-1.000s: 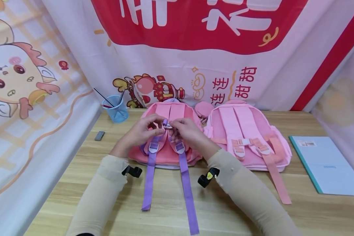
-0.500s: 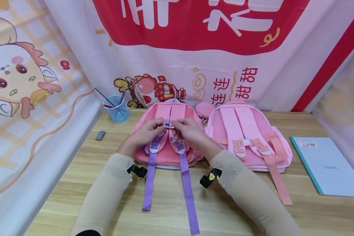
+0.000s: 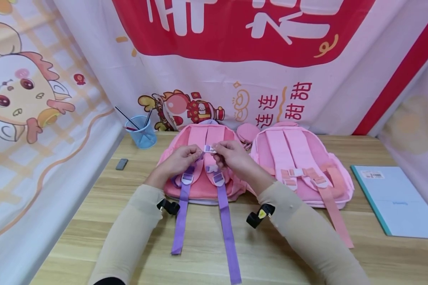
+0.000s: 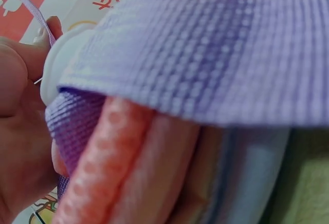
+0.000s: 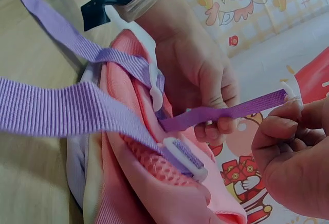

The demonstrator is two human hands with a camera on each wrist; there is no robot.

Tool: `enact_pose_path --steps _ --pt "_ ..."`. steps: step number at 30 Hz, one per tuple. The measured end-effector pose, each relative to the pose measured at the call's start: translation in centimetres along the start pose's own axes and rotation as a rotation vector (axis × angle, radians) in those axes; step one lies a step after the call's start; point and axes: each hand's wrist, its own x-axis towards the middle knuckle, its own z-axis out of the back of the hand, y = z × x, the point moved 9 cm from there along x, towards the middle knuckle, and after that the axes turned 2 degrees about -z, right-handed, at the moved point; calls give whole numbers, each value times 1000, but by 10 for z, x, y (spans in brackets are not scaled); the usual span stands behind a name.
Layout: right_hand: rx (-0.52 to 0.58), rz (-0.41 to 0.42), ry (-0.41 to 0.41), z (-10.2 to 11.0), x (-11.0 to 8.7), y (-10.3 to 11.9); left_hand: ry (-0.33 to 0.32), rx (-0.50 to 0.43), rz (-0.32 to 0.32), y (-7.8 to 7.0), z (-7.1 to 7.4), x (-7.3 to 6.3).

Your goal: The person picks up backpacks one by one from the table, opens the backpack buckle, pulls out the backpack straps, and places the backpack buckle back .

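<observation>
A pink backpack (image 3: 215, 132) lies with its shoulder straps facing up, two purple webbing tails hanging toward me. Above it, my right hand (image 3: 235, 156) pinches a small white buckle (image 3: 209, 149) between thumb and finger. My left hand (image 3: 178, 161) pinches the thin purple strap (image 5: 257, 106) that runs to this buckle, as the right wrist view shows. Another white clip (image 5: 185, 158) sits on the opposite shoulder strap, apart from both hands. In the left wrist view, a wide purple webbing (image 4: 205, 54) hides much of the scene.
On the right lies a second pink backpack (image 3: 306, 142), with a small round pink pouch (image 3: 247, 132) between the two bags. A blue pen cup (image 3: 142, 136) and a small grey block (image 3: 121, 164) are at left. A light-blue folder (image 3: 399, 202) lies far right.
The white buckle has shifted slightly right and up with my right hand. My left fingers, earlier right at the buckle, are now a little away from it on the thin purple strap.
</observation>
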Motion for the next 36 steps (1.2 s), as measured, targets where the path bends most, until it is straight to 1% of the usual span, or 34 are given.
enact_pose_path --steps 3,8,12,16,19,22,24,28,31,36 --pt "36 -2 9 1 -2 0 -5 3 17 2 -1 1" --pt "73 8 27 0 -3 0 -26 8 1 1 -1 4" --pt "64 21 39 0 -3 1 -40 13 -16 0 -2 4" --pt "44 50 19 2 -3 2 -48 29 -25 0 -2 4" --pt "48 64 8 3 -3 3 -50 29 -26 -1 -2 4" --pt "64 48 13 4 -3 1 -55 36 -20 0 -3 4" --pt "61 30 17 6 -3 -1 -58 44 -6 2 -4 3" --pt "43 -7 19 11 -4 -3 -41 84 51 9 -7 0" --pt "5 -26 17 18 -6 -3 -14 119 81 14 -9 -2" --pt "-85 -70 -9 34 -10 -7 15 160 87 17 -11 -2"
